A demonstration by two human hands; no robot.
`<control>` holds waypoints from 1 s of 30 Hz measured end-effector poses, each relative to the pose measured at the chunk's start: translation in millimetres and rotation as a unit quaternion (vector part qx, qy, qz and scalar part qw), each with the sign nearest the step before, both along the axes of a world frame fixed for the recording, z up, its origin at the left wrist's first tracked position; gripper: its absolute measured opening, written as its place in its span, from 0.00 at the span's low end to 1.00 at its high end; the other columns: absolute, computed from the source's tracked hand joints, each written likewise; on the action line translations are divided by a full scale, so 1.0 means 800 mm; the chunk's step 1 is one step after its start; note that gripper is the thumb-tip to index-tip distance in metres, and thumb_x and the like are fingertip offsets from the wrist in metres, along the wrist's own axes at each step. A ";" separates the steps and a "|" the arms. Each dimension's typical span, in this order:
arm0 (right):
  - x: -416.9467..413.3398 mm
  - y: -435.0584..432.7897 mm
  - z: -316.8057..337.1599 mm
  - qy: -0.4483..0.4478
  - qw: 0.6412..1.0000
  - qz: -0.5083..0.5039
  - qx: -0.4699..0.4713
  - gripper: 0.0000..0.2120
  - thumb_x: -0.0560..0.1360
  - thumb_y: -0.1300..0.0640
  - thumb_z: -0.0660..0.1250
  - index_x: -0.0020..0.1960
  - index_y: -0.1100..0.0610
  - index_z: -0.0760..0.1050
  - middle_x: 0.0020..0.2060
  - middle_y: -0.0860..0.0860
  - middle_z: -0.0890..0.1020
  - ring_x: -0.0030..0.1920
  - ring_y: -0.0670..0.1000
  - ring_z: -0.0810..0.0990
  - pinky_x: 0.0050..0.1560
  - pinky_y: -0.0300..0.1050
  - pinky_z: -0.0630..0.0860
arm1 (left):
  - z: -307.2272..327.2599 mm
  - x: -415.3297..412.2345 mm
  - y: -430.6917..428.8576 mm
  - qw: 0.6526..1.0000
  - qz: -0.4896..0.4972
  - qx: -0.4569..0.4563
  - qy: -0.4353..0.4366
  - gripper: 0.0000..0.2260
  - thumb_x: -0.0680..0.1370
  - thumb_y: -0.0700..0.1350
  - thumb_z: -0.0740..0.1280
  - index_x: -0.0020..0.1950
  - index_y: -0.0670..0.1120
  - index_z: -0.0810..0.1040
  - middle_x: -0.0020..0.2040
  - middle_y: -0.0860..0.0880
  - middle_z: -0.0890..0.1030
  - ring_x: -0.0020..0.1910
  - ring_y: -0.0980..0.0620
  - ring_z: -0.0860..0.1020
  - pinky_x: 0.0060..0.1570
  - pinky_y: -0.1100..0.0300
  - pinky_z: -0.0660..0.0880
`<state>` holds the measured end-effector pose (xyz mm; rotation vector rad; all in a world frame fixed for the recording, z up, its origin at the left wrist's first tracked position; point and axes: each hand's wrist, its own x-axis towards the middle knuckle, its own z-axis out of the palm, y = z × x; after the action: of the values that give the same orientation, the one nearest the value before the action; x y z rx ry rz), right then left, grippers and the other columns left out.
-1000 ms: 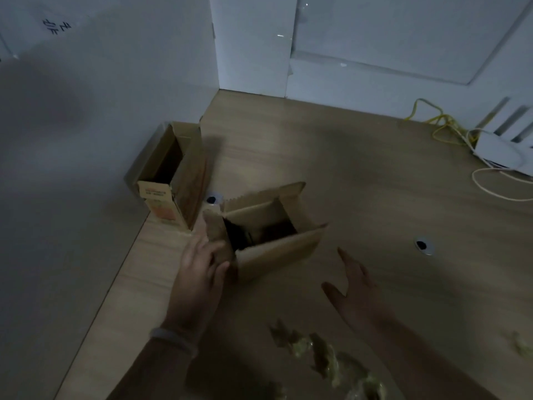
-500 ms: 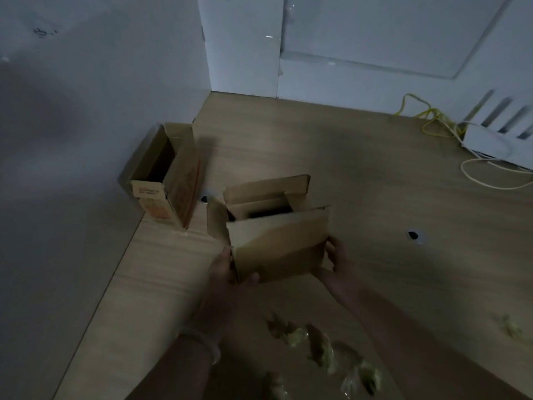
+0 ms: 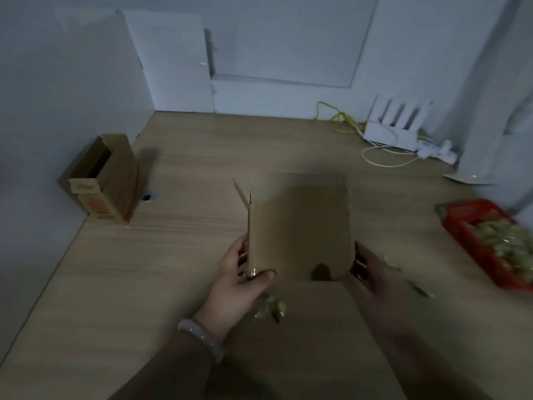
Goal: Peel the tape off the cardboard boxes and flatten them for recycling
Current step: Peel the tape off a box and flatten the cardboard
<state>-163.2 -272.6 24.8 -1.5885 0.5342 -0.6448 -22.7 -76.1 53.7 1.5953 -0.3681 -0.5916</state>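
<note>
A plain brown cardboard box (image 3: 300, 226) is held up above the wooden table, one broad face turned toward me, a flap sticking out at its upper left. My left hand (image 3: 240, 280) grips its lower left corner, thumb across the front. My right hand (image 3: 364, 272) grips the lower right edge, fingers behind the box. A second cardboard box (image 3: 105, 180), open at the top, stands against the left wall. Crumpled peeled tape (image 3: 269, 308) lies on the table under my hands.
A red basket (image 3: 476, 226) with crumpled tape sits at the right edge. More tape scraps (image 3: 392, 262) lie beside my right hand. A white router (image 3: 395, 127) with yellow and white cables stands at the back right. White walls close in the left and back.
Both hands have lifted the box off the table and tipped it so a closed face points at me. My view has swung right, bringing the red basket and router into sight.
</note>
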 end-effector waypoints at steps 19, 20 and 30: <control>-0.193 -0.099 0.000 0.284 0.957 -0.040 -0.051 0.07 0.75 0.52 0.69 0.39 0.46 0.75 0.38 0.45 0.80 0.38 0.40 0.76 0.34 0.37 0.70 | -0.031 -0.191 -0.087 0.979 -0.074 0.186 -0.033 0.18 0.78 0.49 0.67 0.68 0.53 0.74 0.54 0.57 0.82 0.55 0.60 0.78 0.61 0.65 0.71; -0.195 -0.101 -0.006 0.288 0.956 -0.041 -0.039 0.07 0.75 0.52 0.69 0.39 0.46 0.75 0.38 0.45 0.81 0.38 0.42 0.77 0.35 0.39 0.72 | -0.035 -0.193 -0.088 0.978 -0.074 0.192 -0.027 0.19 0.78 0.50 0.66 0.69 0.53 0.73 0.55 0.56 0.82 0.56 0.59 0.78 0.63 0.61 0.71; -0.188 -0.108 -0.008 0.298 0.952 0.017 -0.071 0.05 0.75 0.47 0.68 0.41 0.43 0.76 0.38 0.37 0.79 0.39 0.34 0.75 0.30 0.26 0.68 | -0.054 -0.181 -0.086 0.973 -0.027 0.225 -0.053 0.10 0.76 0.50 0.68 0.56 0.61 0.77 0.39 0.73 0.79 0.42 0.75 0.76 0.42 0.80 0.69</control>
<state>-313.5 -358.7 18.7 -1.9283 0.9158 -0.1636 -167.3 -145.0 10.6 2.0629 -0.3756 -0.6653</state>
